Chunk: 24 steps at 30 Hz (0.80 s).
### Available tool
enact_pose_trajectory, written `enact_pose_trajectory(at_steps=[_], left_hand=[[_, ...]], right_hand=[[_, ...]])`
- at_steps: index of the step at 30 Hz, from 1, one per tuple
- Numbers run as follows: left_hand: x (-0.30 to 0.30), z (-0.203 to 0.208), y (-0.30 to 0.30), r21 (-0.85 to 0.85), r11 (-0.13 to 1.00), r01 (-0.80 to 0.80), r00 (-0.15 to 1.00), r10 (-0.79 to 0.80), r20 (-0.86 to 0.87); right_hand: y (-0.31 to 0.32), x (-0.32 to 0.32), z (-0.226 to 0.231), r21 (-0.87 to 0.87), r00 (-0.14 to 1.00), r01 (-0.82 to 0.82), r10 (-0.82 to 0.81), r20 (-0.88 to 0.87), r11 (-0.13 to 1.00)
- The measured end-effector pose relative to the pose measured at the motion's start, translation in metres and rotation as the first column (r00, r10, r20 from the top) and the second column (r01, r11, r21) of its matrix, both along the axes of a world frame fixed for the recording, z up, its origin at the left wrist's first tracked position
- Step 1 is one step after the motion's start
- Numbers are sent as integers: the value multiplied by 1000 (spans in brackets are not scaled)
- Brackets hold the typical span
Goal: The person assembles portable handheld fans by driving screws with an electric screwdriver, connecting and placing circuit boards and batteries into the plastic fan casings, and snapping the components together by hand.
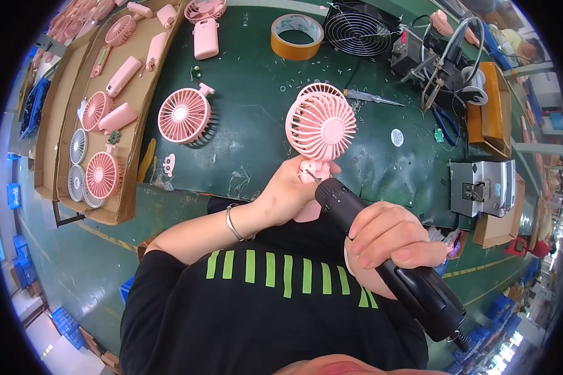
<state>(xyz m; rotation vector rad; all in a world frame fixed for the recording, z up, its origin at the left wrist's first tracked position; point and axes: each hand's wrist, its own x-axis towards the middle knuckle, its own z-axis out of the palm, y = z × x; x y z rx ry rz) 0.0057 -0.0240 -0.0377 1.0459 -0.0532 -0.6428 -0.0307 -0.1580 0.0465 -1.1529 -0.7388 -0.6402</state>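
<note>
My left hand (288, 190) is closed around the handle of a pink handheld fan (322, 127), whose round grille head points away from me over the bench's near edge. In my right hand (394, 240) is a black electric screwdriver (422, 297), gripped around its body. Its bit meets the pink neck of the fan just below the grille; whether a screw sits under the tip is too small to tell. A second pink fan head (184, 114) lies on the green mat to the left, with a small circuit board (196, 72) beyond it.
A cardboard tray (128, 181) of pink fan parts stands at left. Toward the back are a roll of tape (297, 37), a black fan with a wire guard (360, 28) and a soldering setup (425, 56). A hand screwdriver (372, 97), pliers (447, 125) and a metal device (481, 187) lie rightward.
</note>
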Motion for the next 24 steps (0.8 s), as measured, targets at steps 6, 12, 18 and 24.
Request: enact_pose_trajectory(at_steps=[6, 12, 18, 24], left_hand=[[-6, 0, -6, 223, 974, -33, 966, -26, 257], [-4, 3, -5, 241, 970, -35, 973, -22, 230], [-5, 5, -7, 188, 981, -40, 972, -5, 233], [-2, -3, -1, 81, 994, 68, 993, -75, 91]], right_hand=[[-8, 4, 8, -46, 998, -68, 67, -23, 997], [-5, 5, 3, 5, 999, -41, 41, -7, 999], [-7, 4, 4, -22, 999, -48, 48, 18, 999], [-22, 14, -1, -149, 968, -209, 226, 113, 967]])
